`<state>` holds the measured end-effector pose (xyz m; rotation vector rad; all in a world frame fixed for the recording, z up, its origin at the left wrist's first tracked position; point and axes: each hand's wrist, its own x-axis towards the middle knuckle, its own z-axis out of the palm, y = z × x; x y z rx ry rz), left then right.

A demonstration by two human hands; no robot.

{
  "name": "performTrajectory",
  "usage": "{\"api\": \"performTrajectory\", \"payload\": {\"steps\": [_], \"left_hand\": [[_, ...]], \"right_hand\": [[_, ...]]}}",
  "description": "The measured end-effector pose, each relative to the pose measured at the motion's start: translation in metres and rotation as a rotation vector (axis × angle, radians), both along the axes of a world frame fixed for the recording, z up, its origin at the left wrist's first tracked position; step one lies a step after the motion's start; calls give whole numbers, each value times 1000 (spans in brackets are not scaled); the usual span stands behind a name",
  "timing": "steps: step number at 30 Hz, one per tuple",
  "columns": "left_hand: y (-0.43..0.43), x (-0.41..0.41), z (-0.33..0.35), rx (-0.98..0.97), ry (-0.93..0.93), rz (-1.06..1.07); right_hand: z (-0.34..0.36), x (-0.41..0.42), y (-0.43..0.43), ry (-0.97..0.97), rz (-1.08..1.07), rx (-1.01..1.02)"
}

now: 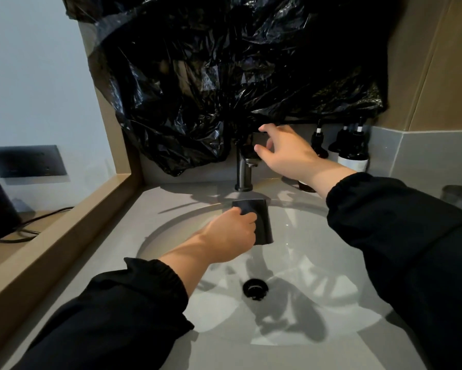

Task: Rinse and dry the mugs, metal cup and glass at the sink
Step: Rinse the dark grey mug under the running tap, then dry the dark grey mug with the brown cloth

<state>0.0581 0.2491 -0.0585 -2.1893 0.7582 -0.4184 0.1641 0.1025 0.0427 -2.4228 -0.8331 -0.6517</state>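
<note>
**A:** Left hand (228,233) is out over the basin (317,263), and its grip is clamped on a dark cup (263,222), with the fingers curled round the side nearest us.

**B:** Where's that cup exactly?

**A:** Held clear of the bowl, just in front of the foot of the tap (243,169). The drain (255,288) is below it and closer to us. I can't tell which end of the cup is up.

**B:** And the right hand (285,150)?

**A:** Up at the tap lever (259,140). Fingers over the top, thumb underneath, so the grip is closed round that lever.

**B:** Anything else from the job in view?

**A:** A glass (459,197) stands on the worktop (133,214) at the far right edge, blurred and well apart from the cup.

**B:** And the background?

**A:** Dark pump bottles (354,153) stand in the back right corner, behind the right wrist. A crumpled black plastic bag (224,62) hangs over the wall behind the tap, and its lower edge comes down to the lever. Both arms are in black sleeves.
</note>
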Motion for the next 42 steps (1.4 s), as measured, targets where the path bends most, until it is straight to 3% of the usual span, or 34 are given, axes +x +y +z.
{"api": "performTrajectory", "payload": {"steps": [4,6,7,10,11,13,15,18,23,26,31,36,42], "left_hand": [[-6,-6,5,-89,85,83],[-13,-14,11,-326,125,181],[-15,-15,14,-550,139,247],[-12,-16,15,-1507,296,441],[-11,-17,14,-1730,371,484],[-15,-20,11,-1992,519,542],[-29,-22,11,-2094,591,545],[-60,-23,15,-2133,555,528],[-118,-26,32,-2378,458,399],[-154,-29,44,-2497,499,306],[-202,-39,49,-2603,616,165],[-235,-45,51,-2652,714,175],[-245,-26,56,-2766,692,164]], "right_hand": [[-1,-5,4,32,-39,6],[4,-12,3,73,-43,-23],[7,-17,1,110,-35,-32],[7,-39,-14,215,-10,3],[4,-48,-22,223,-27,-1],[-7,-65,-40,255,-90,-42],[-17,-78,-61,315,-180,-119],[-24,-98,-93,358,-318,-194],[-7,-135,-146,154,-416,-229],[11,-155,-186,84,-474,-217],[29,-182,-263,-4,-632,-31],[21,-169,-337,97,-702,240],[-2,-112,-407,274,-694,306]]}}
